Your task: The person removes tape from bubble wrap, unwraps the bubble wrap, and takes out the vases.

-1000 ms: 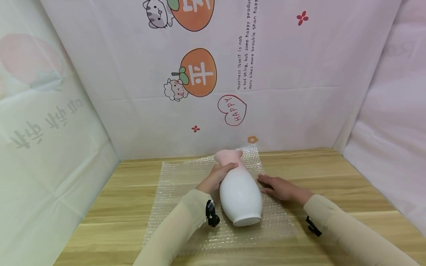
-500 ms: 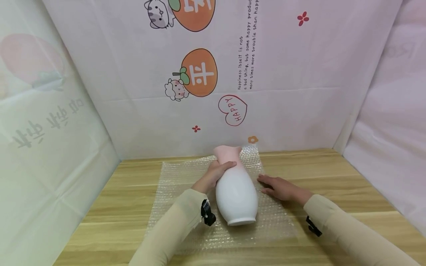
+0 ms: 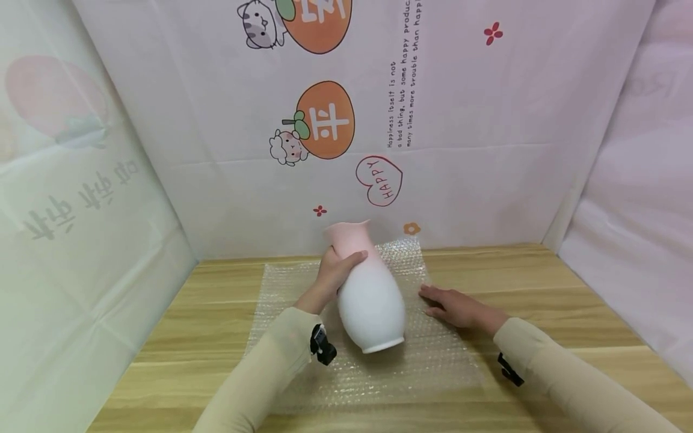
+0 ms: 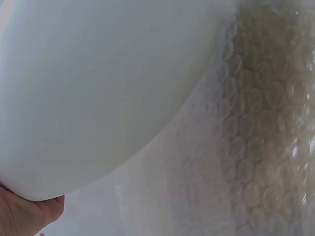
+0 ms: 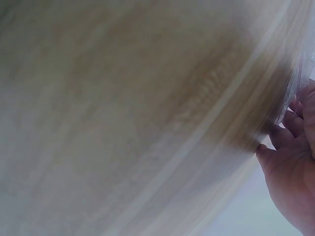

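A vase (image 3: 372,300), white in the body and pink toward its flared mouth, leans over the bubble wrap (image 3: 433,355) with its mouth toward the back wall. My left hand (image 3: 334,272) grips it round the neck, thumb across the front and the other fingers hidden behind. In the left wrist view the white vase body (image 4: 98,93) fills the upper left, with the bubble wrap (image 4: 266,132) beyond it. My right hand (image 3: 453,305) rests palm down at the right edge of the bubble wrap, its fingers extended. The right wrist view shows that hand (image 5: 290,157) at the wrap's edge.
The sheet lies on a wood-grain table (image 3: 178,355). White printed cloth hangs as a back wall (image 3: 460,192) close behind the vase, and more cloth closes off the left side (image 3: 108,258) and right side (image 3: 639,240).
My left hand has raised the vase and carried it leftward and toward the back wall, tilting its mouth further left. My right hand has stayed on the wrap's right edge.
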Motion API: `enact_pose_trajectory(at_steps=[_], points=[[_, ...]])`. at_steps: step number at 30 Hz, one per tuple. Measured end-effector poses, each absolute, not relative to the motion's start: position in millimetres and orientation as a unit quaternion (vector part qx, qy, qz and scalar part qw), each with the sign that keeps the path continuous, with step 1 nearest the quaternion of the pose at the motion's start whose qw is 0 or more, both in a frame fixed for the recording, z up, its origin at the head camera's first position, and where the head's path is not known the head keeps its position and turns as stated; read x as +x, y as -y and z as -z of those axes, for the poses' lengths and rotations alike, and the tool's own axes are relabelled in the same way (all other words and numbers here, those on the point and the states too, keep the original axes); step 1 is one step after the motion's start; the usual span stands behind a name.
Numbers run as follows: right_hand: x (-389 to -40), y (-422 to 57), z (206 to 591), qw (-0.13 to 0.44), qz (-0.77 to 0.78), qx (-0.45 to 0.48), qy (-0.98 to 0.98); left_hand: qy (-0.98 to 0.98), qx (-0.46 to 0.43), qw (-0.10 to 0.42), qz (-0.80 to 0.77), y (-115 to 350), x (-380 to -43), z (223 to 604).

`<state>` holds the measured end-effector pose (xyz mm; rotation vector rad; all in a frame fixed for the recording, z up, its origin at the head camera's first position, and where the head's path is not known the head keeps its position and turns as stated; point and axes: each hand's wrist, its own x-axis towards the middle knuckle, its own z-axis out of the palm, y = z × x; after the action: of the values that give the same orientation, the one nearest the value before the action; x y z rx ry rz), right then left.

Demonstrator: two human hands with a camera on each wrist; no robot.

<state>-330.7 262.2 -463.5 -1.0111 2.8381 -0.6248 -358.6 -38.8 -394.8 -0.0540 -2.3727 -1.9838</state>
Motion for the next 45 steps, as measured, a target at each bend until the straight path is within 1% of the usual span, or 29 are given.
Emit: enact_pose_trajectory(at_steps=[11, 19, 25, 28, 37, 45], points=[[-327, -259, 460, 0.021, 0.2, -0.341, -0.918, 0.759, -0.033, 0.129, 0.638, 62, -352, 380], [-326, -261, 460, 0.029, 0.198, -0.337, -0.92, 0.771, -0.049, 0.164, 0.614, 77, -341, 366], [-327, -260, 460, 0.026, 0.193, -0.334, -0.922, 0.763, -0.07, 0.207, 0.608, 90, -331, 354], [-326, -259, 459, 0.028, 0.191, -0.333, -0.923, 0.755, -0.074, 0.215, 0.615, 97, -328, 351], [-325, -260, 461, 0.028, 0.185, -0.33, -0.925, 0.753, -0.069, 0.216, 0.617, 116, -319, 350], [-323, -258, 456, 0.027, 0.183, -0.334, -0.924, 0.751, -0.064, 0.235, 0.614, 137, -311, 348]])
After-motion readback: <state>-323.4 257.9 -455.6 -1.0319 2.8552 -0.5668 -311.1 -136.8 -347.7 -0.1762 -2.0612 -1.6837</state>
